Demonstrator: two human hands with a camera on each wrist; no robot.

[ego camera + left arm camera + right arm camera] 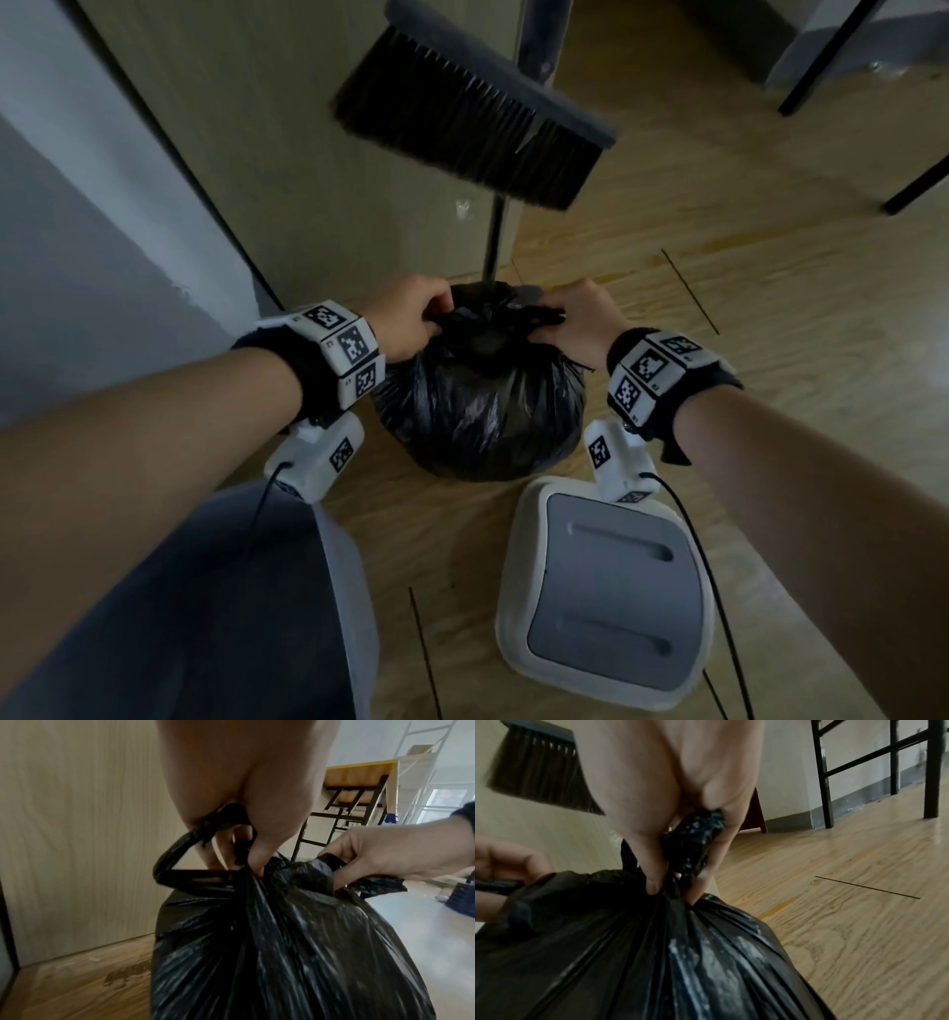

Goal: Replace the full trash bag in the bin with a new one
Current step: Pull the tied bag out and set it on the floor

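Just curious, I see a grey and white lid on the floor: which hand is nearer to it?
Right. The right hand, gripping the black trash bag, is above the lid; the left hand grips the bag's far side.

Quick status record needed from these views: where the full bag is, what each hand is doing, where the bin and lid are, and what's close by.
full bag: black trash bag stands on the wooden floor, out of the bin, top gathered
left hand: left hand grips a handle loop of the bag's top
right hand: right hand pinches the other bunched handle
bin: grey bin at lower left, partly hidden by the left arm; liner not visible
lid: white and grey lid lies flat on the floor, near the bag
nearby: broom behind the bag, by the wall panel
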